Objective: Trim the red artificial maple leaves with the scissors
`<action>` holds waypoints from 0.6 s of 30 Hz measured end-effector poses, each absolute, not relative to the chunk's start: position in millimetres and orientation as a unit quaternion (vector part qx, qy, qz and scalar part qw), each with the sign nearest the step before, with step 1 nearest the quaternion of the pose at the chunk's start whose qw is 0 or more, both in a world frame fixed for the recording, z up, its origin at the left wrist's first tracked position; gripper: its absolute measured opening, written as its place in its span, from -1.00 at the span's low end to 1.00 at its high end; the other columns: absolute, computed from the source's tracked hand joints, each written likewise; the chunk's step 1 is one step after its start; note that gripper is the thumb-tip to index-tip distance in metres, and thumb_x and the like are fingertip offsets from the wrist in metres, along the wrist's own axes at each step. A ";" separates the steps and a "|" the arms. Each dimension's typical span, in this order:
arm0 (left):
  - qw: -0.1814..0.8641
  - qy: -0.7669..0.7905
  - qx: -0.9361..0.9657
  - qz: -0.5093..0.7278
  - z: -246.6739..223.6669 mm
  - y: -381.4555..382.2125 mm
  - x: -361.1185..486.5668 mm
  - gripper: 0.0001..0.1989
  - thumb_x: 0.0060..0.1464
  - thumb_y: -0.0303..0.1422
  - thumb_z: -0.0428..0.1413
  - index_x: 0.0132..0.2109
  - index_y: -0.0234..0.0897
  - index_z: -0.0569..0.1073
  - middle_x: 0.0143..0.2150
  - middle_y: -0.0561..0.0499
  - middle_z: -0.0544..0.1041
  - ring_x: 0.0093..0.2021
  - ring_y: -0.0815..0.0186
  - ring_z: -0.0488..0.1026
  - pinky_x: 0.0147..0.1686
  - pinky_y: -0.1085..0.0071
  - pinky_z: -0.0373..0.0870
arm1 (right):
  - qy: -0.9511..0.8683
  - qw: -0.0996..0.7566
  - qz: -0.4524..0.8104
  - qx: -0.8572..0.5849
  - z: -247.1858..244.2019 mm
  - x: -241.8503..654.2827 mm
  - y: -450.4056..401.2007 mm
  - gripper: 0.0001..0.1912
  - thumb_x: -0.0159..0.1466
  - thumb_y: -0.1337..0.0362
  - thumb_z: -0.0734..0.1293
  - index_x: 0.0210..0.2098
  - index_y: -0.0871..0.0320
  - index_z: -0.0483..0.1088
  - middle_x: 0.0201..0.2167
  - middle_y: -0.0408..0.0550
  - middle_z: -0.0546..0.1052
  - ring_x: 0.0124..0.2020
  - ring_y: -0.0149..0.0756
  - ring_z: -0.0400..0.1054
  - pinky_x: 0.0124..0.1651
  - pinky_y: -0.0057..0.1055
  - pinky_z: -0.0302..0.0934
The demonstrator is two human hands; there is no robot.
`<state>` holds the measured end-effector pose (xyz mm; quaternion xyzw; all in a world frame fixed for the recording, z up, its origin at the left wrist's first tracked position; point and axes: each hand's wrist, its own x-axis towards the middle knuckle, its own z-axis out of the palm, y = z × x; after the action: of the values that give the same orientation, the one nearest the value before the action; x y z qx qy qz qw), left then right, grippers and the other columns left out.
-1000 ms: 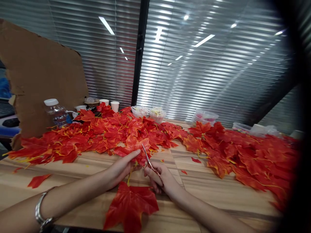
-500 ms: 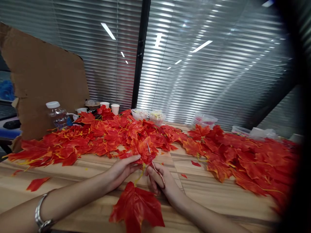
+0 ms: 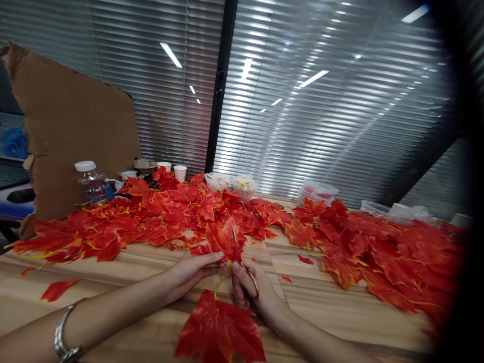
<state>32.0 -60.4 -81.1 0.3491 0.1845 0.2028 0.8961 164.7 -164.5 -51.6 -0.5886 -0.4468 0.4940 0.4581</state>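
Between my hands is a red artificial maple leaf (image 3: 224, 239), pinched near its base by the thumb and fingers of my left hand (image 3: 196, 272). My right hand (image 3: 254, 287) grips a pair of scissors (image 3: 251, 275) with copper-coloured handles; a thin blade shows against the leaf's right part. The right thumb lies close to the leaf's base. From there a yellow stem (image 3: 220, 283) runs down to a second red maple leaf (image 3: 220, 330), which hangs below the hands near the table's front. Part of the scissors is hidden by the leaf and fingers.
A heap of red leaves (image 3: 166, 206) spreads behind my hands, another pile (image 3: 378, 247) lies right. Leaf scraps (image 3: 58, 290) dot the wooden table (image 3: 124, 282). At the back stand a plastic bottle (image 3: 91, 182), paper cups (image 3: 180, 173) and tubs (image 3: 245, 186), beside a cardboard sheet (image 3: 79, 121).
Both hands and the held leaf have shifted slightly down and right in view. The hanging leaf has swung a little to the right. The grips stay the same.
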 end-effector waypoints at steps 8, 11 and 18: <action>0.891 0.184 0.356 0.214 -80.3 -62.0 32.2 -0.81 -0.11 -0.43 0.21 -0.27 -0.40 0.52 -0.24 -0.12 0.53 -0.22 0.27 0.43 -0.02 0.25 0.27 | -0.447 0.473 0.497 -0.574 -57.4 165.4 -165.0 -0.57 0.17 -0.09 0.20 -0.47 0.19 0.18 -0.80 -0.29 0.20 -0.79 -0.57 0.02 -0.69 -0.61 -0.08; 0.886 0.198 0.369 0.201 -76.3 -63.5 31.8 -0.80 -0.12 -0.42 0.22 -0.26 -0.38 0.52 -0.23 -0.12 0.52 -0.22 0.29 0.43 -0.05 0.29 0.28 | -0.444 0.483 0.497 -0.569 -56.8 166.2 -166.4 -0.58 0.19 -0.09 0.18 -0.41 0.20 0.20 -0.78 -0.28 0.22 -0.77 -0.54 0.05 -0.68 -0.60 -0.04; 0.878 0.204 0.384 0.199 -76.2 -64.1 31.8 -0.75 -0.13 -0.41 0.23 -0.23 -0.36 0.51 -0.19 -0.13 0.51 -0.23 0.30 0.42 -0.11 0.35 0.31 | -0.457 0.484 0.487 -0.565 -58.5 166.3 -165.6 -0.56 0.18 -0.11 0.17 -0.43 0.19 0.18 -0.79 -0.28 0.20 -0.78 -0.54 0.03 -0.69 -0.59 -0.02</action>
<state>31.8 -64.1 -76.2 0.3842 0.2039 0.1985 0.8783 166.3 -165.6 -58.5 -0.5654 -0.4566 0.4873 0.4842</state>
